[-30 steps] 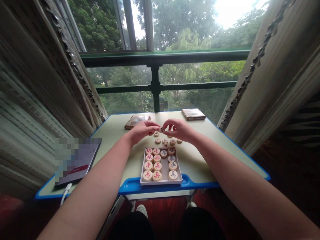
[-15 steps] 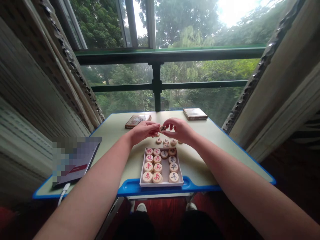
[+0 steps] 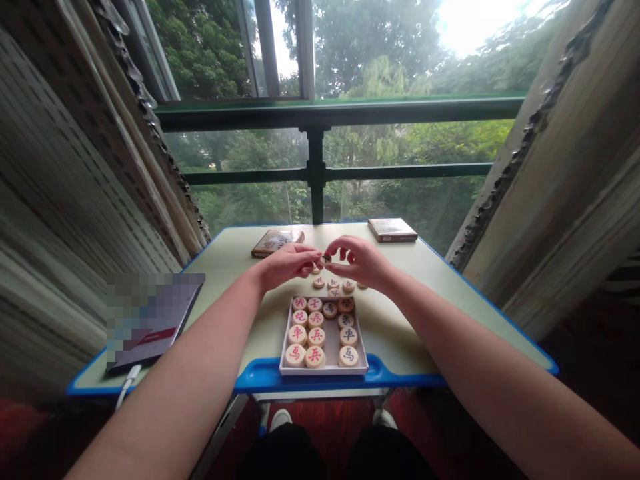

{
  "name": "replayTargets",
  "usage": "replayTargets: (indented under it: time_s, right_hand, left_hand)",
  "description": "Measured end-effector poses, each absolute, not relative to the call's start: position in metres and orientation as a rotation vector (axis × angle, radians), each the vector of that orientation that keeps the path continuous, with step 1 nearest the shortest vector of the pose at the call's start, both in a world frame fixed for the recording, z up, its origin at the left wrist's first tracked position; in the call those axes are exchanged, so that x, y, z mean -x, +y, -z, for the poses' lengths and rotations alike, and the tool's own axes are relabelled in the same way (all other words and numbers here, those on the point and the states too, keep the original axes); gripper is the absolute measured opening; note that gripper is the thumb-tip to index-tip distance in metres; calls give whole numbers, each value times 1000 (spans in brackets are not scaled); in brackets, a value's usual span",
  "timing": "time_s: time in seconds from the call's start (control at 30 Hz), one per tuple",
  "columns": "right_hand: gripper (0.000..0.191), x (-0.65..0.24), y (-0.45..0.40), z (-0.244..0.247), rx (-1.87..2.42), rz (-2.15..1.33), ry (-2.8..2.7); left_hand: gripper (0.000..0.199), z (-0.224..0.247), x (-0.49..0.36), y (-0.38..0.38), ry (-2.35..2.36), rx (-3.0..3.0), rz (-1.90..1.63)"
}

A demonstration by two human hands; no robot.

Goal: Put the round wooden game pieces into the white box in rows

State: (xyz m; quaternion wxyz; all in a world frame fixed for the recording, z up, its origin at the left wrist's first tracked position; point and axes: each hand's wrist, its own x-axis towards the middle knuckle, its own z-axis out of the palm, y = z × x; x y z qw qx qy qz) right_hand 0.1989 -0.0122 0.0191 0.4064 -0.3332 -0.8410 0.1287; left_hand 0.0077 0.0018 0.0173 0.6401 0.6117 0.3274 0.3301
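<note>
Between my two hands, above the middle of the table, a round wooden Chinese chess piece [image 3: 326,260] is held up and tilted, with dark marking on it. The fingertips of my left hand [image 3: 291,261] pinch it from the left. From the right, the thumb and index finger of my right hand [image 3: 359,260] curve around the same piece. Nearer to me a shallow white box [image 3: 332,370] holds rows of pieces: two columns with red characters on the left, several with black characters on the right and top. Several loose pieces [image 3: 333,283] lie face up just beyond the box, some partly hidden by my hands.
A flat brown case [image 3: 273,241] lies behind my left hand and another flat case [image 3: 393,229] at the far right. A tablet-like device [image 3: 165,333] with a white cable [image 3: 129,385] rests on the table's left edge. Curtains [image 3: 560,193] flank the window.
The piece between my fingers has turned, so its marked face now shows less plainly. Both hands stay nearly in place; the whole view has shifted slightly.
</note>
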Motion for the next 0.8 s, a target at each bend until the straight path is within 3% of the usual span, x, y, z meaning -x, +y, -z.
replayTargets:
  time_s: [0.27,0.5,0.8]
  right_hand:
    - [26,-195,-18,-19,812,-285,-2147]
    - [17,-196,-23,-27,801,-273,-2148]
    - [24,-204,-38,-39,1072,-453,-2631]
  left_hand:
    - [34,-12,-7,3,669,-1349,-655]
    - [38,-15,-7,0,694,-1347,-659]
    - [41,-18,1,10,850,-1346,-774]
